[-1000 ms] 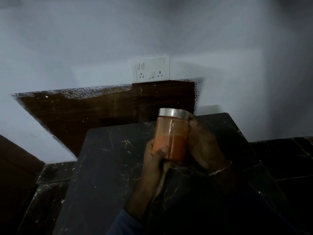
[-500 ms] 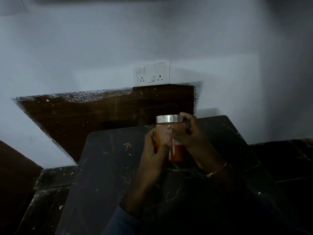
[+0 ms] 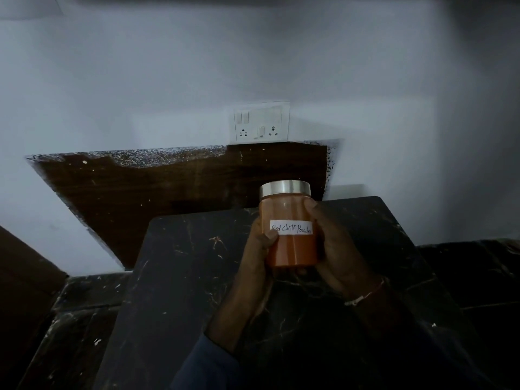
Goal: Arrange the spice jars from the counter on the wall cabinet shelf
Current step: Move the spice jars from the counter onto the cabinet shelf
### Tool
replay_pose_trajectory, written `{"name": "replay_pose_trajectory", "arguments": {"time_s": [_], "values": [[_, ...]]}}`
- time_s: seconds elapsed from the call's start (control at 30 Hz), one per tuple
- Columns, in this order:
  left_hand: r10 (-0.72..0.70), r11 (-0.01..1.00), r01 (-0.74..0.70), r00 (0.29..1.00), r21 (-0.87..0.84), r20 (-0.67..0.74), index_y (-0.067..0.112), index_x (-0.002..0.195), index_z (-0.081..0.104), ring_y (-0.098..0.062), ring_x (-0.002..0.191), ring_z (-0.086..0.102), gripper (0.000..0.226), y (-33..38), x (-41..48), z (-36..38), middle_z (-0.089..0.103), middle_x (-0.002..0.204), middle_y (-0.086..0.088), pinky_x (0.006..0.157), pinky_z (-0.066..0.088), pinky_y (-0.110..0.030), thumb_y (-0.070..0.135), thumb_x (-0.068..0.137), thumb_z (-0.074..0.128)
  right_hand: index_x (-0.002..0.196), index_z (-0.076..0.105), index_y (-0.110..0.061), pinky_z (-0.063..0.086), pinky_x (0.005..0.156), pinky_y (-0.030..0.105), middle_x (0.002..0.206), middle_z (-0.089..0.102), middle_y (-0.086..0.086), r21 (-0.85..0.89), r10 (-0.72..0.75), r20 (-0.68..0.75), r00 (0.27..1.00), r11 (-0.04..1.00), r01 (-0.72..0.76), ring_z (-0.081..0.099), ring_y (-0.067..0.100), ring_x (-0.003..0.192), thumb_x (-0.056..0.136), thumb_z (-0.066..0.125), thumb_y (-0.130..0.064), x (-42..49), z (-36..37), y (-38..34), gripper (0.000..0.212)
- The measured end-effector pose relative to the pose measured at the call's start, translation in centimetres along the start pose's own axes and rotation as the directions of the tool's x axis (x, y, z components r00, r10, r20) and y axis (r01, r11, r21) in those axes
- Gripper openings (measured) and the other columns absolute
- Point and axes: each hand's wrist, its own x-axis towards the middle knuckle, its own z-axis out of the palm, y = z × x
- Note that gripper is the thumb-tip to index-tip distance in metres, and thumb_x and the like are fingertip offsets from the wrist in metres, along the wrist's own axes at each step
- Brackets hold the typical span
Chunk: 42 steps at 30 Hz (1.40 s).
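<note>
The left hand (image 3: 257, 249) grips the left side of a spice jar (image 3: 289, 229), its fingers (image 3: 270, 237) curled onto the glass with the thumb pressing the edge of the white label (image 3: 292, 228) that reads "Red chilli Powder". The jar stands upright between both sets of fingers, raised above the dark marbled tabletop (image 3: 183, 277), silver lid (image 3: 284, 188) on top. The right hand (image 3: 334, 246) clasps the jar's right side, fingers wrapped behind it. Beyond the fingertips, a white switch plate (image 3: 261, 121) sits on the wall.
</note>
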Motion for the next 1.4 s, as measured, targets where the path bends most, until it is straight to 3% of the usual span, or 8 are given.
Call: {"name": "replay_pose_trajectory", "arguments": {"time_s": [0.3,0.5,0.63,0.8,0.9,1.0,1.2,1.4], "values": [[-0.002,0.991,-0.003,0.999,-0.13,-0.037,0.023,0.136,0.039,-0.039,0.111,0.056,0.083,-0.1,-0.3,-1.3,0.049,0.132,-0.02,0.065,0.055,-0.041,0.049,0.06,0.058,0.111,0.05,-0.044,0.057,0.074,0.044,0.125,0.056,0.007,-0.04,-0.01,-0.013,1.0,0.999,0.009,0.063,0.026,0.105,0.075,0.052,-0.054,0.0,1.1,1.0,0.037],[0.015,0.99,-0.022,0.999,-0.139,-0.049,0.025,0.132,0.041,-0.035,0.107,0.056,0.073,0.3,-0.7,-2.1,0.049,0.13,-0.019,0.063,0.055,-0.039,0.047,0.064,0.057,0.119,0.049,-0.043,0.057,0.083,0.05,0.13,0.056,0.011,-0.06,-0.035,0.044,0.998,0.998,0.037,0.063,0.03,0.111,0.039,0.072,-0.082,0.3,2.5,1.9,0.092],[0.102,0.994,-0.102,0.995,-0.036,-0.02,0.026,0.132,0.043,-0.032,0.111,0.057,0.078,1.6,-0.7,-2.3,0.051,0.129,-0.016,0.071,0.055,-0.04,0.048,0.061,0.069,0.118,0.051,-0.042,0.058,0.081,0.045,0.128,0.058,0.007,-0.024,-0.103,0.061,0.993,0.994,0.105,0.065,0.026,0.109,0.042,0.071,-0.082,0.5,3.1,1.5,0.088],[0.261,0.935,-0.275,0.961,0.222,0.094,0.037,0.111,0.052,-0.014,0.097,0.068,0.041,5.1,0.2,-1.0,0.061,0.114,-0.001,0.073,0.058,-0.033,0.042,0.071,0.053,0.124,0.052,-0.034,0.06,0.074,0.039,0.123,0.062,0.006,0.027,-0.203,0.012,0.979,0.979,0.203,0.068,0.021,0.103,0.073,0.059,-0.064,0.4,4.1,-1.6,0.059],[0.396,0.786,-0.44,0.898,0.435,0.192,0.029,0.123,0.051,-0.018,0.108,0.064,0.048,8.3,1.4,1.0,0.062,0.119,-0.002,0.081,0.057,-0.034,0.042,0.076,0.052,0.109,0.056,-0.038,0.058,0.078,0.04,0.112,0.067,0.001,-0.071,-0.329,-0.015,0.944,0.942,0.327,0.068,0.02,0.1,0.082,0.05,-0.057,0.4,4.2,-5.6,0.033],[0.536,0.633,-0.584,0.804,0.509,0.256,0.023,0.131,0.05,-0.018,0.109,0.064,0.058,12.7,2.9,5.2,0.063,0.122,0.0,0.083,0.056,-0.032,0.046,0.078,0.053,0.115,0.052,-0.041,0.055,0.089,0.047,0.121,0.063,0.003,-0.182,-0.445,0.009,0.896,0.88,0.439,0.065,0.025,0.106,0.077,0.049,-0.068,0.0,4.1,-12.3,0.047],[0.776,0.275,-0.843,0.478,0.462,0.412,0.019,0.136,0.048,-0.013,0.102,0.067,0.062,24.3,6.1,17.1,0.067,0.113,-0.004,0.079,0.057,-0.025,0.045,0.08,0.054,0.131,0.048,-0.029,0.058,0.083,0.041,0.122,0.062,0.002,-0.317,-0.775,0.173,0.607,0.54,0.78,0.066,0.019,0.106,0.086,0.043,-0.055,0.8,3.9,-28.4,0.052],[0.741,0.086,-0.806,0.445,0.585,0.503,0.025,0.124,0.055,-0.012,0.092,0.069,0.031,31.5,12.7,25.3,0.069,0.106,0.001,0.07,0.058,-0.026,0.035,0.095,0.051,0.137,0.041,-0.025,0.059,0.08,0.044,0.12,0.058,0.002,-0.341,-0.843,0.186,0.506,0.427,0.837,0.065,0.023,0.103,0.098,0.047,-0.04,5.7,1.1,-40.9,0.042]]}}
